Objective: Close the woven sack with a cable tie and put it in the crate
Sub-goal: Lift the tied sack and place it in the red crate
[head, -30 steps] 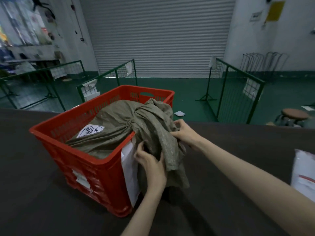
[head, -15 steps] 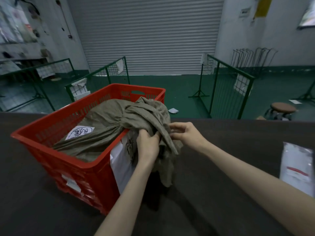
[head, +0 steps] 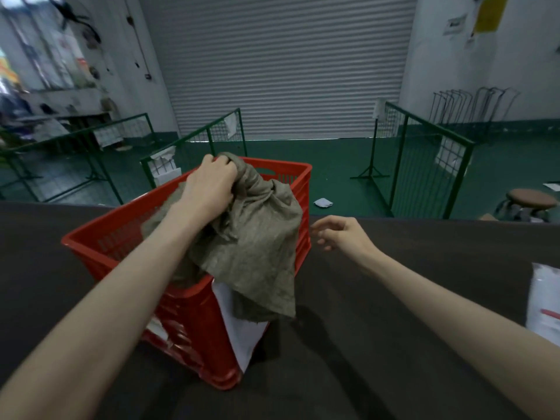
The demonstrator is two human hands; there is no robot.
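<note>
The olive woven sack lies in the red plastic crate on the dark table. Its loose mouth end drapes over the crate's near right corner and hangs down the outside. My left hand is raised over the crate and shut on the gathered neck of the sack. To the right of the crate, my right hand hovers with its fingers apart and touches nothing. No cable tie can be made out on the sack.
A white sheet hangs on the crate's near side. A white plastic packet lies at the table's right edge. Beyond the table are green wire barriers, a brown stool and a shut roller door.
My left hand has moved up and back over the crate, pulling the sack's gathered neck with it. My right hand has let go of the sack and drawn off to the right.
</note>
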